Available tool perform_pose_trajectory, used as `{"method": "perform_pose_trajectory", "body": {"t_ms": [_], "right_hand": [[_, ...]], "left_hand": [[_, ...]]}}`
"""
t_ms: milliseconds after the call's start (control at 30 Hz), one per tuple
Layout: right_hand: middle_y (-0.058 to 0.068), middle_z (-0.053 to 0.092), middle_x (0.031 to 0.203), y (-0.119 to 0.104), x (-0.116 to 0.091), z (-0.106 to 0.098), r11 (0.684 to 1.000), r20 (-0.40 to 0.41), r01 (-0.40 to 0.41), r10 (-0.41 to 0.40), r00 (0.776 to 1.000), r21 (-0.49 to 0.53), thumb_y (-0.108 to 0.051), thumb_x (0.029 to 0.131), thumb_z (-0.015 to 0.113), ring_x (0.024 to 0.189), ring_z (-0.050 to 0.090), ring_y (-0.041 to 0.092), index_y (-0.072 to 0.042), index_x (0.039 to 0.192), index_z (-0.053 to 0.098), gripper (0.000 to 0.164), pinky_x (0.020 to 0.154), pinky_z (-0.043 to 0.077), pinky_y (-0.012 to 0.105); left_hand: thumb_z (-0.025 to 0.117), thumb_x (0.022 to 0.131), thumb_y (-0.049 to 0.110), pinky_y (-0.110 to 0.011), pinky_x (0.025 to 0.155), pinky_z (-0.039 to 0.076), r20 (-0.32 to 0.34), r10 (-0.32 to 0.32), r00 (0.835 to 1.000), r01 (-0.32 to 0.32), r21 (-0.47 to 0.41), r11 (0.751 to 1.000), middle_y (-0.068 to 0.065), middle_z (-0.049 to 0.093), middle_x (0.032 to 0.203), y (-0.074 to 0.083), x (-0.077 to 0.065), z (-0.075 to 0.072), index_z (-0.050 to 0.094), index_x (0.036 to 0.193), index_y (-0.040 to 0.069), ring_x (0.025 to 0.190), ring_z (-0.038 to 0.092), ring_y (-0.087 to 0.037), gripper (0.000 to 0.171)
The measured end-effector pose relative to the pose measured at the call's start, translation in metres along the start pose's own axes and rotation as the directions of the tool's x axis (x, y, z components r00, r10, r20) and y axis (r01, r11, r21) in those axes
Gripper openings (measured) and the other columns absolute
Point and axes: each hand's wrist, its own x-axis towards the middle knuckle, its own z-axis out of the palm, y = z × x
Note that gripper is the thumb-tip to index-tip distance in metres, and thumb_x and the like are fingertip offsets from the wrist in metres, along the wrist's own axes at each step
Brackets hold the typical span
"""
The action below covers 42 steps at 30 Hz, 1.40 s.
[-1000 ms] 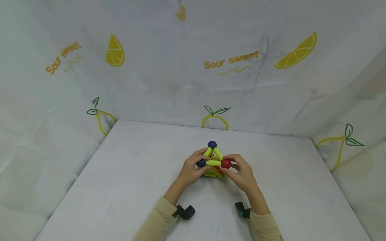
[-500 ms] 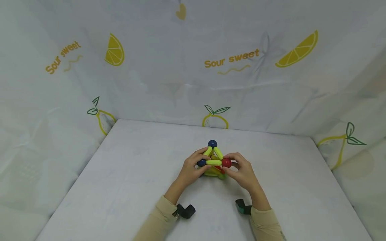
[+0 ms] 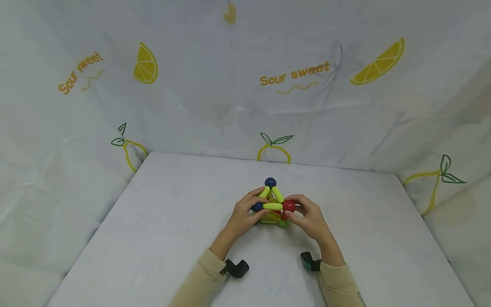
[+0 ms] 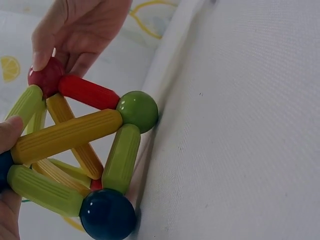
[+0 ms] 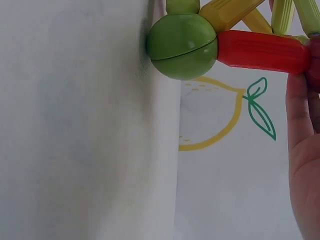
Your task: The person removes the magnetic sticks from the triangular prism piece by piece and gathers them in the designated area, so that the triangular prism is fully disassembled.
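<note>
Head view shows a white cloth backdrop printed with yellow lemons and orange lettering, rising behind a broad white-covered counter. Two beige fabric sleeves reach in from the near edge. At their ends, the bare left hand and bare right hand face each other, each pinching one near upper corner of a glossy, multicoloured ball-and-rod structure between thumb and fingers. That structure stands in the middle of the counter, between the hands. Beside the cuffs are a black bent piece on the left and a black-and-teal bent piece on the right. Among the rods, a golden-yellow ridged rod slants up to a green ball, and a red ridged rod joins that ball to a red one. Of the balls, the glossy green ball sits low at the counter, the shiny red ball lies in the right hand's pinch, the dark blue ball in the left's, and another dark blue ball tops the far corner.
</note>
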Motion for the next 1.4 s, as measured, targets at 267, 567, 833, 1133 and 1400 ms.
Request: {"method": "perform_pose_trajectory", "body": {"t_ms": [267, 567, 833, 1133, 1400], "right_hand": [[0.022, 0.057, 0.111, 0.005, -0.003, -0.011, 0.987, -0.047, -0.075, 0.082, 0.996, 0.139, -0.001, 0.087, 0.065, 0.096, 0.058, 0.001, 0.007, 0.114, 0.056, 0.03, 0.082, 0.05, 0.011], [0.021, 0.059, 0.112, -0.014, 0.0, -0.004, 0.996, -0.001, -0.093, 0.093, 0.996, 0.006, -0.001, 0.085, 0.067, 0.095, 0.056, 0.004, 0.007, 0.116, 0.057, 0.033, 0.08, 0.049, 0.009], [0.022, 0.059, 0.113, -0.037, 0.0, -0.004, 0.99, 0.012, -0.142, 0.142, 0.99, -0.001, -0.004, 0.086, 0.067, 0.098, 0.056, 0.006, 0.01, 0.116, 0.055, 0.035, 0.082, 0.049, 0.011], [0.019, 0.055, 0.119, 0.005, 0.0, -0.002, 0.973, 0.014, -0.16, 0.16, 0.987, 0.166, -0.014, 0.09, 0.065, 0.103, 0.057, 0.003, 0.005, 0.119, 0.055, 0.036, 0.084, 0.051, 0.014], [0.007, 0.059, 0.117, 0.009, -0.002, -0.007, 0.938, -0.012, -0.26, 0.27, 0.963, 0.231, -0.023, 0.093, 0.061, 0.102, 0.06, 0.004, 0.005, 0.126, 0.051, 0.044, 0.086, 0.051, 0.015]], "left_hand": [[0.071, 0.084, 0.012, -0.034, 0.104, 0.042, -0.053, -0.013, 0.998, 0.011, -0.033, 0.999, -0.013, 0.052, 0.137, -0.003, -0.003, -0.005, 0.066, 0.106, 0.006, 0.128, 0.05, -0.027, 0.024], [0.07, 0.085, 0.017, -0.03, 0.105, 0.041, -0.014, 0.01, 1.0, -0.009, 0.042, 0.999, -0.011, 0.051, 0.139, 0.003, -0.002, -0.001, 0.066, 0.106, 0.007, 0.13, 0.048, -0.022, 0.023], [0.071, 0.085, 0.017, -0.032, 0.104, 0.042, -0.012, -0.007, 1.0, 0.008, 0.047, 0.999, -0.011, 0.051, 0.14, 0.006, -0.001, 0.0, 0.066, 0.107, 0.006, 0.13, 0.048, -0.023, 0.025], [0.07, 0.085, 0.017, -0.031, 0.104, 0.042, -0.017, 0.009, 1.0, -0.008, 0.065, 0.998, -0.011, 0.051, 0.14, 0.005, 0.0, 0.001, 0.066, 0.108, 0.006, 0.13, 0.048, -0.023, 0.026], [0.071, 0.085, 0.015, -0.03, 0.104, 0.042, -0.015, 0.029, 0.999, -0.028, 0.069, 0.997, -0.011, 0.051, 0.139, 0.006, 0.0, 0.0, 0.066, 0.108, 0.006, 0.13, 0.048, -0.023, 0.025]]}}
